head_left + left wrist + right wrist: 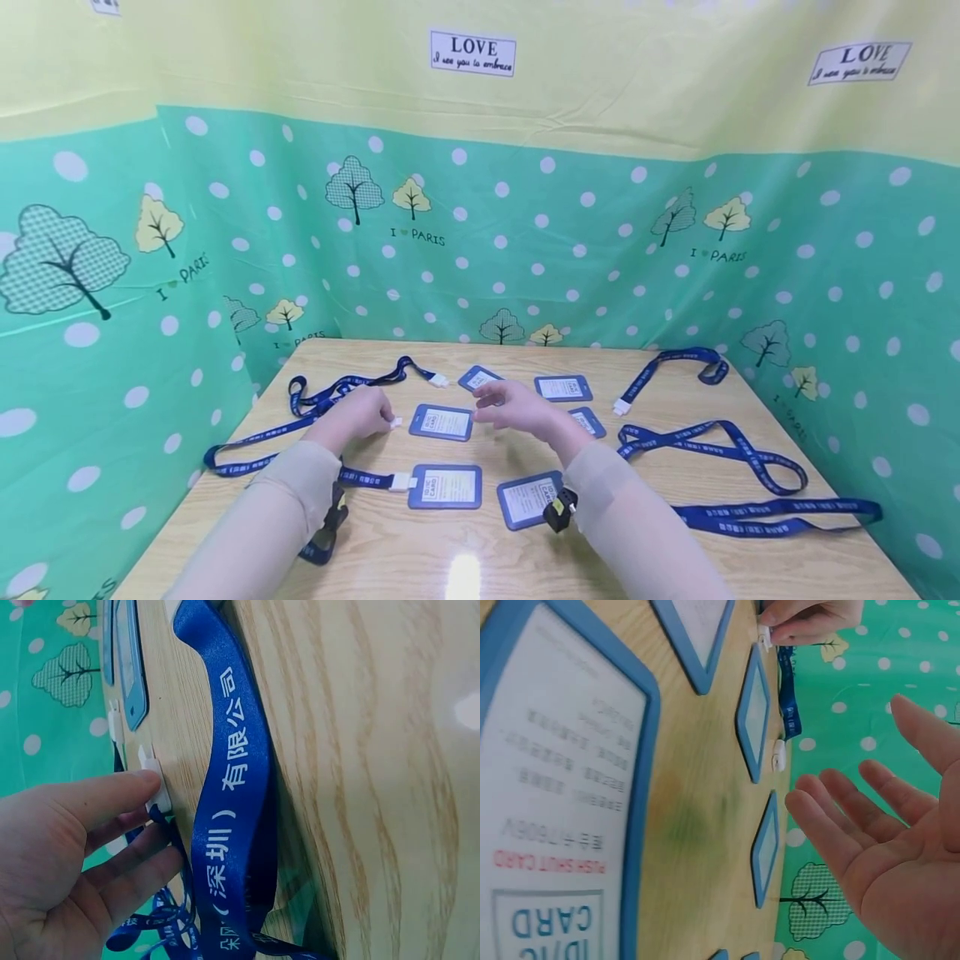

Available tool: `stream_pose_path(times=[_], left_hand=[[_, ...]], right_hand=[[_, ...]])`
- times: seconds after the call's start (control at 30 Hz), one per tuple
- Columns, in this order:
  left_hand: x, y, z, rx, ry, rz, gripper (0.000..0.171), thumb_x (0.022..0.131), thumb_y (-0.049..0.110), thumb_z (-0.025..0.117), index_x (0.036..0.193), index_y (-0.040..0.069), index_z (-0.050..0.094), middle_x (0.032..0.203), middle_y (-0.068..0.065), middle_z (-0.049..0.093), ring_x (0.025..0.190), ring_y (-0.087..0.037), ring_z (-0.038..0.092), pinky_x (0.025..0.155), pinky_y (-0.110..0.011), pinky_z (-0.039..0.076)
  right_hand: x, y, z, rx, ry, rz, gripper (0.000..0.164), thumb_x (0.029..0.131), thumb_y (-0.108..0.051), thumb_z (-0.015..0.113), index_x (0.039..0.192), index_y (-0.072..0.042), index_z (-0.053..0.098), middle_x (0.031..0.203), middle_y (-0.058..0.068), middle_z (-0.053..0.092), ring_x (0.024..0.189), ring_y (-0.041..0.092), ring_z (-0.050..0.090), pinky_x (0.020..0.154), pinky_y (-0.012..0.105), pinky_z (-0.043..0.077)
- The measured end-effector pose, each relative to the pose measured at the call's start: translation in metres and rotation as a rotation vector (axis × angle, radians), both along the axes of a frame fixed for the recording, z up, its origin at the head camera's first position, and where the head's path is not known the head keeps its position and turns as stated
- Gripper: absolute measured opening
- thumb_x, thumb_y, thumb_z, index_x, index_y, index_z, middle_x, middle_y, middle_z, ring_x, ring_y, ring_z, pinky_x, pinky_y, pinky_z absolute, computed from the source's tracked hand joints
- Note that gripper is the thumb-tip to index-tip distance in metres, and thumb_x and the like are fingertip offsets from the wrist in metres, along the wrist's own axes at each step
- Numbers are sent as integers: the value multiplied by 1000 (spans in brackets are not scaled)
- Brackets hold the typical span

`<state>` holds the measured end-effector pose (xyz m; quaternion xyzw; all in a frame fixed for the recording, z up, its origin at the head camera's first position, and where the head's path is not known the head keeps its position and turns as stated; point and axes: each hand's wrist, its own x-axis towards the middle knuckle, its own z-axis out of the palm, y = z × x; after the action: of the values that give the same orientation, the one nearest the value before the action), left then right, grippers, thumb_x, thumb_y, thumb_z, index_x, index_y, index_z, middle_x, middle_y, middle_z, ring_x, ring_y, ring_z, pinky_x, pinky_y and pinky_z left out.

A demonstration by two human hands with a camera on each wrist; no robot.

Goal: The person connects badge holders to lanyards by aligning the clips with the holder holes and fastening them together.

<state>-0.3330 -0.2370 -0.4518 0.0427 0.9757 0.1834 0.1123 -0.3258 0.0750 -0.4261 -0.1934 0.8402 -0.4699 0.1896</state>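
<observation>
My left hand (363,414) pinches the white plastic clip (155,784) of a blue lanyard between thumb and fingers, low over the table. Just right of that clip lies a blue-framed ID card holder (441,422), flat and apart from it. On the holder's other side hovers my right hand (900,847), fingers spread and relaxed with nothing held; whether a fingertip touches the holder's edge I cannot tell. Nearer me, another card holder (446,487) has a lanyard's white clip (402,481) at its left end. Printed blue lanyard strap (232,780) fills the middle of the left wrist view.
More card holders lie about: one (525,500) partly under my right wrist, others (562,387) toward the back. Blue lanyards (780,508) spread along the right side, and another (367,382) lies back left. Patterned green curtain (480,217) encloses the wooden table (420,554).
</observation>
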Motion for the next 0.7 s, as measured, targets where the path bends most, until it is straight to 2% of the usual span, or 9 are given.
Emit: stream_pose_path(times=[0.2, 0.3, 0.5, 0.7], left_hand=[[0, -1, 1, 6, 8, -18, 10, 87, 10, 80, 97, 11, 80, 92, -3, 71, 78, -18, 62, 79, -39, 57], [1, -1, 2, 16, 5, -17, 10, 87, 11, 80, 97, 11, 80, 91, -2, 70, 77, -18, 61, 76, -37, 56], [2, -1, 2, 16, 2, -7, 9, 88, 11, 80, 96, 12, 80, 91, -2, 70, 78, -18, 61, 78, -39, 57], [2, -1, 2, 19, 0, 0, 9, 88, 11, 80, 97, 11, 80, 92, -2, 70, 79, -18, 61, 78, -38, 56]], right_hand=[[-4, -3, 15, 35, 62, -22, 56, 92, -39, 75, 141, -18, 58, 138, 10, 60, 116, 22, 62, 96, 42, 55], [-8, -4, 21, 39, 99, -23, 55, 94, -36, 75, 142, -17, 57, 139, 11, 59, 119, 24, 60, 98, 44, 53], [-16, -7, 29, 60, 169, -45, 56, 93, -35, 76, 143, -17, 57, 139, 5, 59, 126, 29, 58, 99, 46, 53], [-23, -12, 32, 115, 233, -50, 63, 90, -35, 78, 145, -15, 56, 145, 5, 55, 133, 33, 53, 102, 45, 52]])
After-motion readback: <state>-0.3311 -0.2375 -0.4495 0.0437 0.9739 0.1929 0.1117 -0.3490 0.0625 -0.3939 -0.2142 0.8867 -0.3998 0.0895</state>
